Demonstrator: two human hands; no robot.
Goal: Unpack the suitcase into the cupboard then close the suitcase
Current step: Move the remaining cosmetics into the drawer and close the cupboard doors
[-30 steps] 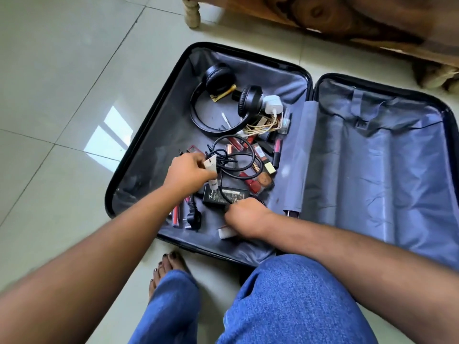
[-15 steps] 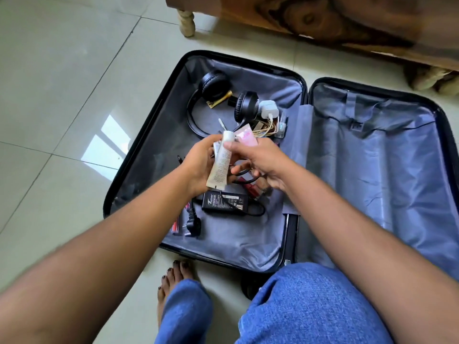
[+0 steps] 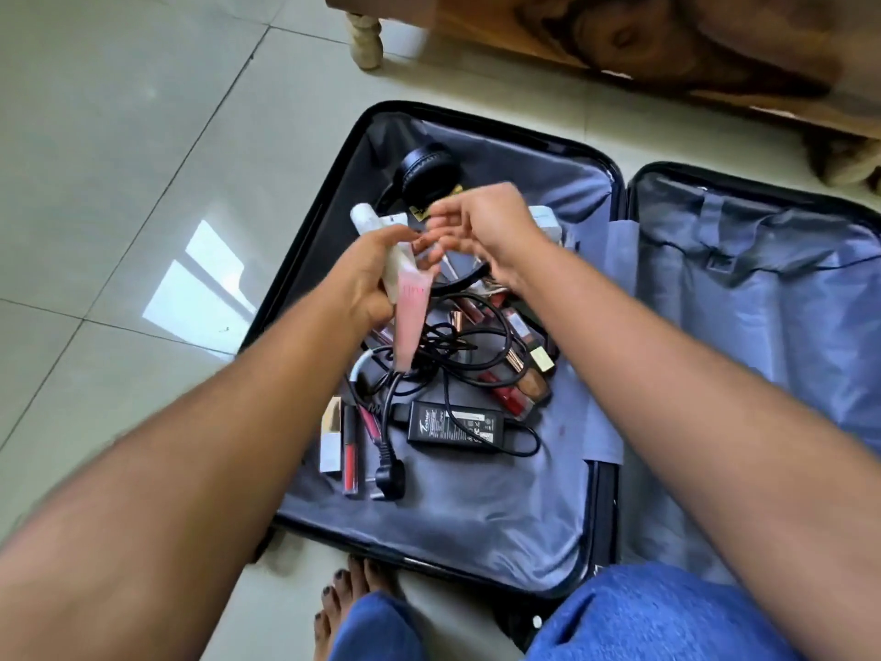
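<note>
Head view: the suitcase (image 3: 476, 136) lies open on the floor. Above its left half, the left hand (image 3: 367, 274) is clenched around two tubes (image 3: 405, 307); the right hand (image 3: 486, 226) hovers loose-fingered, holding nothing. The pink tube hangs down toward the black cable (image 3: 457, 345) and could slip free or snag it.

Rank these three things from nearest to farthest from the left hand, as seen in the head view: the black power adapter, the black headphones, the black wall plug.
From the left hand:
1. Black headphones, just beyond the hand, toward the suitcase's far end.
2. Black power adapter, lying flat on the lining, nearer the person.
3. Black wall plug, nearest the person, left of the adapter.
</note>
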